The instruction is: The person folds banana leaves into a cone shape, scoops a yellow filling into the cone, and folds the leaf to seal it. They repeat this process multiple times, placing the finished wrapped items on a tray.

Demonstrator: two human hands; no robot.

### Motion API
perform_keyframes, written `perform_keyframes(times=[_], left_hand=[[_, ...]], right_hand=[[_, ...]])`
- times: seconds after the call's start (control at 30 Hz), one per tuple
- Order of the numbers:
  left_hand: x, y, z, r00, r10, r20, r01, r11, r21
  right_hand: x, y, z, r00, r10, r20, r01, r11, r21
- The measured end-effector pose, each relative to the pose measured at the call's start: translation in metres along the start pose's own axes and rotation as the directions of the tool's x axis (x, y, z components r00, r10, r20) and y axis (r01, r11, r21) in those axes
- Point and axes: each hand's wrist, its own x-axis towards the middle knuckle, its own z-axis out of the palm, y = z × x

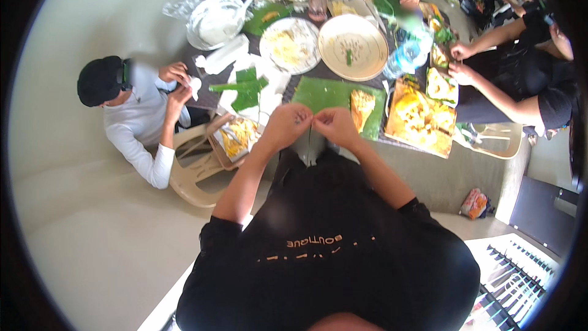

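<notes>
My left hand (288, 125) and my right hand (337, 125) meet at the fingertips over the near edge of the table. Fingers on both are curled in, and a thin strand seems to hang down between them; it is too fine to be certain. Just beyond them lies a large green banana leaf (317, 94). On its right part rests a wedge of yellowish shredded food (362, 108), close to my right hand. Strips of green leaf (245, 87) lie on white paper to the left.
Behind the leaf stand a round tan tray (353, 23) and a plate with yellow crumbs (290, 62). A wooden board of yellow food (420, 140) is at right, a water bottle (406, 58) beyond it. A basket (223, 151) is at left. Several people work around the table.
</notes>
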Motion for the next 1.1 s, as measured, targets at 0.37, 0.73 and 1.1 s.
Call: perform_keyframes(times=[0.37,0.73,1.1], left_hand=[[-0.035,-0.096,-0.058,0.963,-0.259,0.071,0.258,0.817,-0.515],[-0.027,-0.111,-0.088,0.947,-0.192,0.258,0.306,0.785,-0.539],[0.000,-0.105,-0.075,0.915,-0.142,0.378,0.325,0.813,-0.483]], right_hand=[[0.053,-0.038,0.093,0.997,0.008,-0.072,-0.011,0.999,-0.043],[0.056,-0.052,0.121,0.945,0.029,-0.327,-0.018,0.999,0.036],[0.041,-0.060,0.096,0.903,0.121,-0.412,-0.092,0.992,0.089]])
